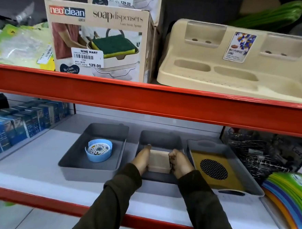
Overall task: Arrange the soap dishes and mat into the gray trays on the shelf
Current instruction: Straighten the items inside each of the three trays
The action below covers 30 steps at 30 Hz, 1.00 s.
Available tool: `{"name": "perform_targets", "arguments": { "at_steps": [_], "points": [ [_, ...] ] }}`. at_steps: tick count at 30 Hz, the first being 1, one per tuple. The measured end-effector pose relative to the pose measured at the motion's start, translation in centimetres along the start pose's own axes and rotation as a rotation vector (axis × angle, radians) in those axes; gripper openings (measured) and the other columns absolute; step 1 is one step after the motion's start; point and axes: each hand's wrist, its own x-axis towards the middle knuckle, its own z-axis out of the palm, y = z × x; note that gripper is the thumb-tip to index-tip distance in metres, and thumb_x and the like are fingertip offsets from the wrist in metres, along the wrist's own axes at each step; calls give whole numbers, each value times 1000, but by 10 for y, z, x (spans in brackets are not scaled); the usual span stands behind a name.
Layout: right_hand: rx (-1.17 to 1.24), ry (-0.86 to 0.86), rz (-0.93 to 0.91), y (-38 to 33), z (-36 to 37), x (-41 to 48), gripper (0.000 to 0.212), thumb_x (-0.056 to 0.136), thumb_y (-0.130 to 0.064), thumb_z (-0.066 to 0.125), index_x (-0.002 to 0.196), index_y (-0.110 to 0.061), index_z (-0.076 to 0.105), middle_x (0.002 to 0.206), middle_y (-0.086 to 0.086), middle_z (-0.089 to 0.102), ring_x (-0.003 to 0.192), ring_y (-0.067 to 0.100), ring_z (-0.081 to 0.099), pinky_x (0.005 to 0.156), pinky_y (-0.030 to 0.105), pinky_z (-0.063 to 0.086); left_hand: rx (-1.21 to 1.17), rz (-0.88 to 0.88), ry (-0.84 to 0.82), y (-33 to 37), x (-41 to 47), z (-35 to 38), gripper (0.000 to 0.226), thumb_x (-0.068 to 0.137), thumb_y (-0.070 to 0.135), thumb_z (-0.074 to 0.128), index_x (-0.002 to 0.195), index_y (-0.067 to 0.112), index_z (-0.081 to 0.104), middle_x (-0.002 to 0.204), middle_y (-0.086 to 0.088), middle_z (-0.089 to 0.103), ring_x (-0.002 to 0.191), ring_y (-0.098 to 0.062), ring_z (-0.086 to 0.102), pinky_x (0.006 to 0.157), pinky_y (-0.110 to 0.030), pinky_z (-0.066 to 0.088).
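- Hands are meeting around a beige square soap dish (159,161), which is sitting between them inside the middle gray tray (160,139) on the lower shelf (36,161).
- Left hand (142,158) is pressing flat against the dish's left edge, fingers stretched forward and pointing toward the back of the shelf.
- Right hand (179,163) is curling against the dish's right edge, fingers bent inward; each grip is closing on the dish from its own side.
- Whether the dish is resting on the tray floor or hanging just above it cannot be told.
- Both forearms, in dark sleeves, are reaching forward from the bottom of the view and over the red front rail (33,195) of the shelf.
- Left gray tray (75,162) is holding a round light blue soap dish (99,152) with a patterned label on top, lying near the tray's middle.
- Right gray tray (246,167), the one with handle cutouts, is holding a yellow mat (197,157) with a dark dotted circle at its centre, lying flat and filling most of the tray.
- All three trays are standing side by side, close together, on the white shelf.
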Motion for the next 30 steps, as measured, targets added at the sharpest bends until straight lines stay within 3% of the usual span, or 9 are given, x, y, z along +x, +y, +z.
{"name": "perform_targets", "arguments": {
  "at_steps": [5, 8, 11, 14, 17, 19, 24, 28, 30],
  "points": [
    [8, -5, 24, 0, 1, -2, 8, 86, -16, 50, 84, -9, 54, 79, 11, 60, 74, 25, 56, 61, 31, 44, 3, -2, 15, 5, -5, 1, 63, 82, 61, 53, 123, 13, 57, 111, -21, 70, 105, -37, 66, 101, -50, 51],
    [-146, 63, -167, -8, -9, -12, 13, 92, -15, 47, 80, -15, 53, 85, 5, 57, 84, 24, 54, 71, 29, 42, 183, 101, 13, 16, -31, 12, 63, 94, 57, 41, 140, 15, 46, 129, -18, 61, 118, -33, 59, 105, -41, 45],
    [-175, 66, -516, -21, -52, -30, 30, 99, -14, 42, 124, -22, 55, 128, -8, 50, 122, 10, 45, 104, 26, 34, 483, 387, -16, 24, -54, 31, 65, 97, 52, 42, 152, 22, 27, 155, -5, 37, 140, -26, 38, 111, -32, 28],
    [-611, -15, -622, -40, -116, -37, 44, 93, -16, 57, 133, -32, 51, 134, -7, 54, 130, 10, 47, 109, 29, 38, 809, 517, -203, 33, -64, 61, 65, 94, 49, 52, 150, 24, 30, 154, -4, 39, 141, -25, 38, 111, -31, 32],
    [-1028, 2, -436, -51, -163, -34, 52, 81, -10, 71, 130, -18, 56, 124, -10, 53, 121, 12, 51, 94, 14, 36, 1190, 534, -370, 27, -51, 107, 58, 89, 48, 59, 142, 30, 43, 147, -8, 48, 137, -33, 39, 114, -48, 36],
    [-894, -11, -235, -46, -179, -22, 43, 84, -5, 66, 127, -7, 59, 120, -3, 55, 115, 19, 53, 89, 10, 41, 1375, 532, -339, 15, -43, 138, 56, 83, 50, 65, 132, 26, 54, 138, -12, 54, 129, -36, 47, 111, -45, 40],
    [-87, -31, 184, -30, -190, 6, 32, 84, 6, 54, 116, 2, 58, 111, 23, 65, 104, 41, 62, 95, 57, 49, 1660, 574, -221, -1, -39, 175, 48, 88, 36, 64, 127, 8, 61, 132, -14, 60, 128, -32, 52, 112, -45, 35],
    [-52, -74, 150, -31, -187, 0, 18, 89, 7, 48, 103, 3, 59, 100, 24, 63, 90, 38, 60, 76, 52, 52, 1541, 654, -209, -7, -37, 174, 38, 86, 39, 65, 110, 9, 69, 110, -12, 70, 103, -30, 65, 95, -38, 53],
    [-324, -62, 50, -30, -191, 5, 27, 90, 1, 54, 115, 4, 60, 106, 18, 63, 91, 26, 59, 84, 39, 51, 1539, 696, -206, -5, -37, 175, 36, 84, 41, 66, 106, 13, 71, 103, -10, 73, 94, -28, 68, 89, -38, 57]
  ]
}}
